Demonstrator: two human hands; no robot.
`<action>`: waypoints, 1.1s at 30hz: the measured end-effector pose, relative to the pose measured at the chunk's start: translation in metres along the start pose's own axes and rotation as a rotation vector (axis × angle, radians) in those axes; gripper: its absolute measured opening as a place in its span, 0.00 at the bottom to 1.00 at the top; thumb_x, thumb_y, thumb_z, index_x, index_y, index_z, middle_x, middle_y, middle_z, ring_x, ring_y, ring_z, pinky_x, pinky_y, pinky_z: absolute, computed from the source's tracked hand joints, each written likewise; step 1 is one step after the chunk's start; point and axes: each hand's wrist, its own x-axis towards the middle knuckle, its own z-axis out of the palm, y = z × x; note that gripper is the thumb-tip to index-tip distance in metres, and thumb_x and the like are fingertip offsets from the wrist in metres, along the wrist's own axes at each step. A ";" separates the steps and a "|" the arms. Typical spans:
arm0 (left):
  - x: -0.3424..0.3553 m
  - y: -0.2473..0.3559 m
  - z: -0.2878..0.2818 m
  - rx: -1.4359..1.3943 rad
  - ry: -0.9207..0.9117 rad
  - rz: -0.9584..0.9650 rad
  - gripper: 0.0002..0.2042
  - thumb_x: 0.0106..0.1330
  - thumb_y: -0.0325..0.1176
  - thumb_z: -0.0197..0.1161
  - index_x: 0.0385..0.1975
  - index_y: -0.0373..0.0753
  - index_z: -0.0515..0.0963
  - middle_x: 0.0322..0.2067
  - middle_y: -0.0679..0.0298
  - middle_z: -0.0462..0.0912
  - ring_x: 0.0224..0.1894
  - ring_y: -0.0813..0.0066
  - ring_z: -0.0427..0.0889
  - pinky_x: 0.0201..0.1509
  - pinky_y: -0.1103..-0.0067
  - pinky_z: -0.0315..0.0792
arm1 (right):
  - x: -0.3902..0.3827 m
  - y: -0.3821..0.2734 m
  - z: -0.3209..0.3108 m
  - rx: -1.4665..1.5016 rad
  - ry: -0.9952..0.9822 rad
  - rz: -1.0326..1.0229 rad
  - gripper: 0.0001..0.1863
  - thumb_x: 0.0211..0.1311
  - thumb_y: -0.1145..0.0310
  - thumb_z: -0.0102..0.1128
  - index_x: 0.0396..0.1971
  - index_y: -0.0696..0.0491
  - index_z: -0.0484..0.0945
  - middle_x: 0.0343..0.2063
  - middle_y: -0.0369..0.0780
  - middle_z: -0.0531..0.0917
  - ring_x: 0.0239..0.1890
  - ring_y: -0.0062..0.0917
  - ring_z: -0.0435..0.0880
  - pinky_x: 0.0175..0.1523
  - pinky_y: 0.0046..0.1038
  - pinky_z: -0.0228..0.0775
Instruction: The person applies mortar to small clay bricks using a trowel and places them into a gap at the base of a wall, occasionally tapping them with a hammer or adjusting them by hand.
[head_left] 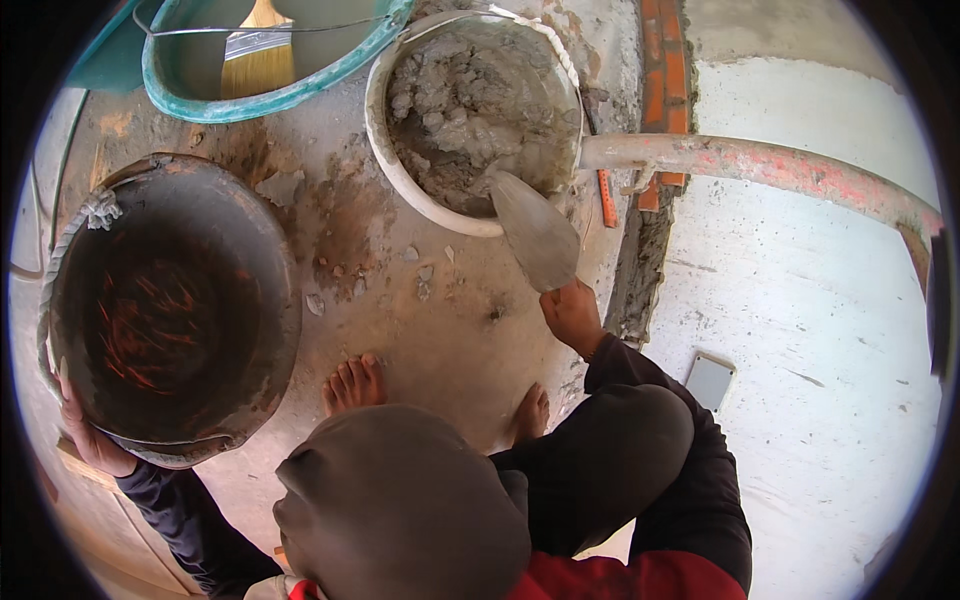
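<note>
My left hand (95, 435) grips the lower left side of a dark, worn bucket (175, 240) with a frayed rope handle, its inside marked with orange scrapes. My right hand (572, 318) is closed on the handle of a trowel (530, 230). The trowel's grey blade points up into a white bucket (405, 195) of lumpy, wet grey mortar (455, 110), its tip at the bucket's lower right part.
A teal basin (165, 95) of cloudy water holds a brush (258, 60). A reddish-white pipe (770, 165) crosses from the right. A brick edge (663, 50) borders a white surface (800, 290) with a small grey rectangle (708, 380). My bare feet (355, 385) rest on the dirty floor.
</note>
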 end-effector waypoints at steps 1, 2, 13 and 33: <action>0.001 0.001 -0.002 0.008 0.007 0.000 0.24 0.73 0.37 0.43 0.61 0.24 0.68 0.62 0.50 0.70 0.65 0.62 0.66 0.72 0.68 0.54 | -0.003 0.006 0.000 -0.023 -0.037 0.042 0.11 0.56 0.72 0.57 0.38 0.58 0.72 0.28 0.52 0.79 0.32 0.54 0.78 0.37 0.47 0.71; 0.006 0.001 -0.016 0.097 -0.077 0.065 0.24 0.73 0.37 0.43 0.60 0.24 0.68 0.62 0.50 0.69 0.66 0.62 0.66 0.72 0.68 0.53 | -0.009 0.013 0.001 -0.045 -0.045 0.051 0.11 0.55 0.72 0.57 0.38 0.58 0.72 0.29 0.53 0.79 0.32 0.54 0.78 0.38 0.48 0.71; 0.023 -0.006 -0.072 0.517 -0.394 0.375 0.24 0.72 0.37 0.45 0.58 0.22 0.69 0.65 0.51 0.64 0.67 0.63 0.64 0.72 0.69 0.51 | -0.023 0.030 -0.101 0.617 -0.325 0.225 0.09 0.48 0.71 0.52 0.29 0.59 0.76 0.19 0.38 0.77 0.21 0.27 0.76 0.30 0.26 0.66; 0.004 -0.004 -0.041 0.415 -0.462 0.284 0.21 0.65 0.31 0.61 0.56 0.27 0.73 0.53 0.54 0.78 0.54 0.69 0.77 0.63 0.76 0.65 | 0.046 -0.176 -0.154 -0.018 -0.668 -0.362 0.20 0.56 0.72 0.56 0.49 0.61 0.70 0.29 0.53 0.79 0.33 0.50 0.78 0.38 0.42 0.69</action>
